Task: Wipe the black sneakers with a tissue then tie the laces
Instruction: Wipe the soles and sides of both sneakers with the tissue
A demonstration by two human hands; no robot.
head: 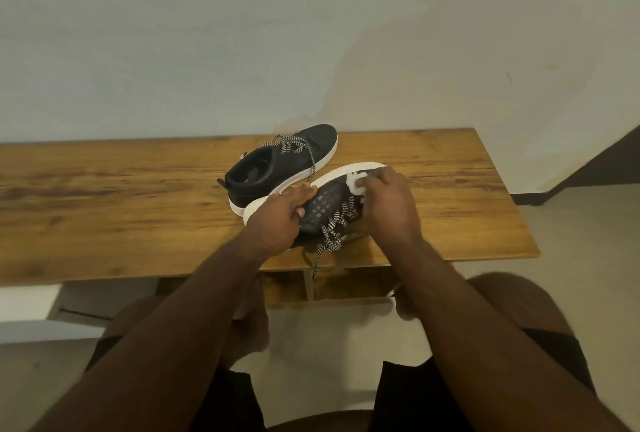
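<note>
Left arm: bare forearm reaches forward and inward to the near sneaker (322,206).
Left hand (280,213): palm down on that sneaker's heel end, fingers over its white sole edge, thumb curled onto the patterned side.
Right arm: bare forearm angled forward, wrist just above the sneaker's laces.
Right hand (388,203): back facing up over the toe end, fingers curled, pinching a white tissue (356,184) against the sneaker.

One view only, worn on my head. Looks forward and steeply down over my forearms to the bench (104,189), close, within arm's reach. Wide lens: wall (207,33) above, my knees and floor (332,334) below.
</note>
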